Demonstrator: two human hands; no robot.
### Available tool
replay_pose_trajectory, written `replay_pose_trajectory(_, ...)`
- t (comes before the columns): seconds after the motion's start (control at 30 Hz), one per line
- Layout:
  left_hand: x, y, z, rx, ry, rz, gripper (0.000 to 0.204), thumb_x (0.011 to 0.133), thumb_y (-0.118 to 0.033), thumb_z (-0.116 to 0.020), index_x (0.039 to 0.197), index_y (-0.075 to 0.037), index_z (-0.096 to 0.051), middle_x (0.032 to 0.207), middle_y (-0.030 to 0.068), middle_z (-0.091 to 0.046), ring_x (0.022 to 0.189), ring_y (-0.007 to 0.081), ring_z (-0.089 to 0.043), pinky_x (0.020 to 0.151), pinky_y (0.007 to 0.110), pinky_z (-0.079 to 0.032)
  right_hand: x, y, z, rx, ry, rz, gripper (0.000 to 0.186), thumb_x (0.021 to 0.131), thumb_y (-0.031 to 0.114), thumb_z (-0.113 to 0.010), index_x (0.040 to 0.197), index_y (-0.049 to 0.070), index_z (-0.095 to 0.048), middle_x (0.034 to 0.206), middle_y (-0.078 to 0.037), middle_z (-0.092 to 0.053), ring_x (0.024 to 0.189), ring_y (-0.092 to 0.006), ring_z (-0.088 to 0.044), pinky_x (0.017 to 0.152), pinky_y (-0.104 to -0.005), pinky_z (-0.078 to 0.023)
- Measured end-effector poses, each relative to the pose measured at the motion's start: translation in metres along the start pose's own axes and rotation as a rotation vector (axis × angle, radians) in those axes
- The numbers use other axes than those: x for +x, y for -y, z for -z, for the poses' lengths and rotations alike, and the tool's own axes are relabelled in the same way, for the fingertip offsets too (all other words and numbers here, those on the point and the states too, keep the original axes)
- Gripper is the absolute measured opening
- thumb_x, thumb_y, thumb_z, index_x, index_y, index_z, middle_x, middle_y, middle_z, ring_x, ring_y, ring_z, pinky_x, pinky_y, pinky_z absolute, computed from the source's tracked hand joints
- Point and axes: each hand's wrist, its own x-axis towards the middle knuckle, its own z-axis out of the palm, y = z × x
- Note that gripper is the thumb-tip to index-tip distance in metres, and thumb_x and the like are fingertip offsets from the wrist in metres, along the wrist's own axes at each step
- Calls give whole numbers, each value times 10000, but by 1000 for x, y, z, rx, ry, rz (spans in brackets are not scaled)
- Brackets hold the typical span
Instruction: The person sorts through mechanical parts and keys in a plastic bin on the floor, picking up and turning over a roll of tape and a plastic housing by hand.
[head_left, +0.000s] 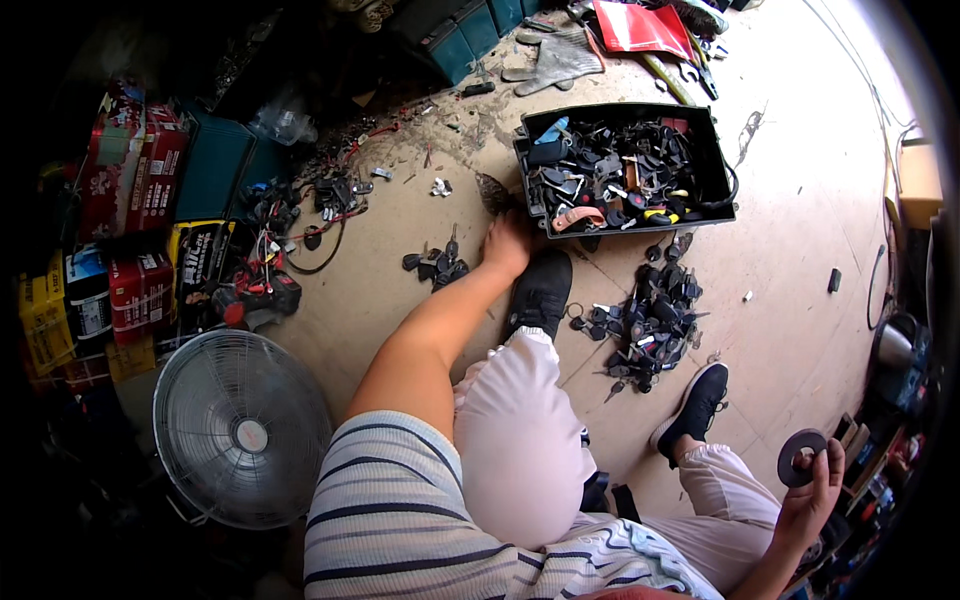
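Across the beige floor [780,340], the right hand [815,490], lower right, pinches a dark ring [788,452], perhaps held clear of the central key pile [657,325]; the left hand [507,245], upper centre, is beside the black bin [640,229], finger spread unclear.

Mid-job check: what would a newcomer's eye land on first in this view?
Likely the black box heaped with mostly dark keys at upper centre, with a loose pile of keys on the floor below it in the picture. Next, the round silver fan at lower left, and the dark flat ring in the right grip at lower right.
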Motion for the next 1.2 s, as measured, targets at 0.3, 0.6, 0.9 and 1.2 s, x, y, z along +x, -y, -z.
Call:
replay_pose_trajectory(0.3,29,29,17,186,220,-247,175,805,-125,-541,900,-31,-652,949,187,-629,870,344,-640,733,437,-537,0,-14,-9,35,-35,-59,278,915,39,-542,1185,13,-487,978,-79,-577,791,-132,-548,793,-274,-468)
replay_pose_trajectory(0.6,36,97,118,333,325,31,285,693,-132,-740,952,-48,-654,1038,173,-615,927,337,-630,809,428,-520,-4,-15,-37,56,-58,-222,261,871,24,-580,1113,-26,-494,913,-103,-565,738,-149,-545,739,-314,-489)
replay_pose_trajectory(0.9,64,108,121,142,27,512,337,760,-191,-718,1022,-8,-614,1085,195,-585,1000,360,-597,827,443,-512,-11,-16,-45,5,16,-275,301,851,52,-614,1122,-27,-510,895,-100,-586,730,-163,-579,729,-325,-502)
replay_pose_trajectory(1.2,120,89,91,318,-5,353,498,810,-261,-671,1223,-62,-476,1266,124,-478,1194,308,-456,954,427,-433,9,-28,-50,-83,3,-319,278,837,58,-634,1081,-32,-534,901,-84,-567,736,-154,-550,750,-339,-494)
